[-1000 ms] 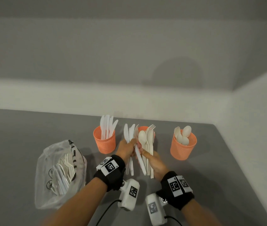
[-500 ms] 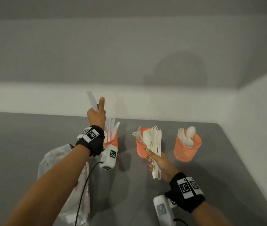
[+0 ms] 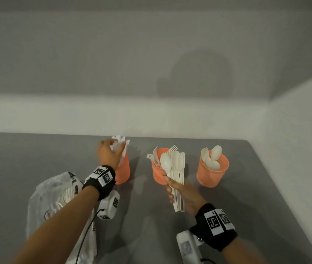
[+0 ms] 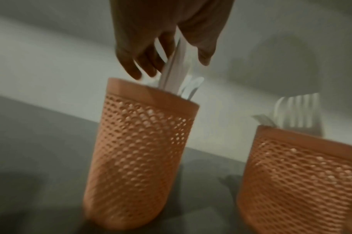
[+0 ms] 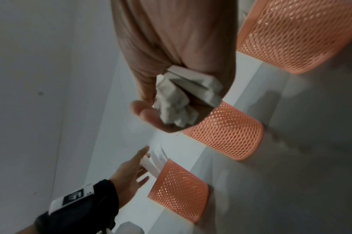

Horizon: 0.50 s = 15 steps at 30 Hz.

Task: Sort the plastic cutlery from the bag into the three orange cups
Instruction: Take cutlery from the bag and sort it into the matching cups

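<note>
Knives: while our left hand (image 3: 109,155) sits over the left cup (image 3: 123,172), a few white knives (image 4: 178,71) stand nearly upright between its fingers (image 4: 131,66) and thumb, lower ends already inside the rim.
Left fingers: they look spread and loosening around the blades; motion blur means we cannot tell whether they pinch the knives or have let go.
Bundle: our right hand (image 3: 180,189) grips a bundle of spoons and forks (image 3: 176,168) by the handles, fingers curled tight round them, bowls pointing away from us and up.
Key relation: the bundle's long axis runs near to far, its heads just in front of the middle cup (image 3: 160,174). The right cup (image 3: 213,172) lies to the right of that hand, so we judge the right hand nearer to both.
Middle cup: it holds forks (image 3: 152,156), tines up.
Right cup: it holds spoons (image 3: 211,158), bowls up.
Bag: the clear plastic bag (image 3: 56,202) lies on the bench (image 3: 265,197) at the near left, under our left forearm, with more white cutlery inside.
Stage: we judge the sorting is partway through, with the bundle and the bag's contents left to place.
Next need: we think the mixed bundle must be split by type before anything drops.
</note>
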Motion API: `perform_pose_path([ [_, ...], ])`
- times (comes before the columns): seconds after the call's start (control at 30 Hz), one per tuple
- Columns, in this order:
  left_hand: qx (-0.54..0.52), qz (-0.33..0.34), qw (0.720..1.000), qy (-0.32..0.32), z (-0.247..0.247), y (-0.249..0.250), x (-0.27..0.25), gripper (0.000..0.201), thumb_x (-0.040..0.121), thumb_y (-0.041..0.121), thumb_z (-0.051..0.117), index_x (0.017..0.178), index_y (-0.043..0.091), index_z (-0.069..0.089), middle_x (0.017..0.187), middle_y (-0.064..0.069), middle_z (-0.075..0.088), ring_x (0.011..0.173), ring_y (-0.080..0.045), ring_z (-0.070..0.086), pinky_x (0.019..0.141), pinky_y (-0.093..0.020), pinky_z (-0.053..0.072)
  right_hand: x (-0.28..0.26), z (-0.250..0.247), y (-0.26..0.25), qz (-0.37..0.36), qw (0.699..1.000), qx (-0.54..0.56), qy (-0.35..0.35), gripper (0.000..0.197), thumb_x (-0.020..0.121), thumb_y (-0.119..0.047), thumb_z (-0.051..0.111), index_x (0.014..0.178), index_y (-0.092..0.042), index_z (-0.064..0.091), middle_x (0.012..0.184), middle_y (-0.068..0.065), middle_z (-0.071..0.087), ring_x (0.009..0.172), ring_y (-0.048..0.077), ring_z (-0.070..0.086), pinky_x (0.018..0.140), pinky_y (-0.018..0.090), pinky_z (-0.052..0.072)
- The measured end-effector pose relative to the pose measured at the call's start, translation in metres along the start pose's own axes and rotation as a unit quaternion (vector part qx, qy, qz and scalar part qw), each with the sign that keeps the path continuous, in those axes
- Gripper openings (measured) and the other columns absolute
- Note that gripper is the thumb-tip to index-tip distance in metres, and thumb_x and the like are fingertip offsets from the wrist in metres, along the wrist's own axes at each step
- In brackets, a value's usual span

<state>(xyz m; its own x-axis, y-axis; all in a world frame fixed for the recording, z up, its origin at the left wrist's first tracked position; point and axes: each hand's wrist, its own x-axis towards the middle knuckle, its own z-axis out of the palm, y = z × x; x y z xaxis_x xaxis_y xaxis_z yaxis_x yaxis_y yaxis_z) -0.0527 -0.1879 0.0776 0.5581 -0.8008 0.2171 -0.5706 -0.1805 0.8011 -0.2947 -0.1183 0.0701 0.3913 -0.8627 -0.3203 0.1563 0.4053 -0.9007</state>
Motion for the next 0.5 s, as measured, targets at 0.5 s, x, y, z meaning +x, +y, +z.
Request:
perform_pose_path([
  [0.5, -0.356, -0.162, 0.847, -0.359, 0.019, 0.081, -0.129, 0.020, 0.089, 0.019, 0.057, 0.096, 0.000, 0.060, 0.067, -0.006, 0.068, 0.053, -0.011, 0.066, 0.050, -0.021, 0.051, -0.019, 0.014, 0.003, 0.050, 0.996, -0.032, -0.062, 0.022, 0.095, -0.025, 0.048, 0.076, -0.014, 0.051, 0.045, -0.003, 0.047, 0.031, 0.006, 0.037, 0.035, 0.018, 0.036],
])
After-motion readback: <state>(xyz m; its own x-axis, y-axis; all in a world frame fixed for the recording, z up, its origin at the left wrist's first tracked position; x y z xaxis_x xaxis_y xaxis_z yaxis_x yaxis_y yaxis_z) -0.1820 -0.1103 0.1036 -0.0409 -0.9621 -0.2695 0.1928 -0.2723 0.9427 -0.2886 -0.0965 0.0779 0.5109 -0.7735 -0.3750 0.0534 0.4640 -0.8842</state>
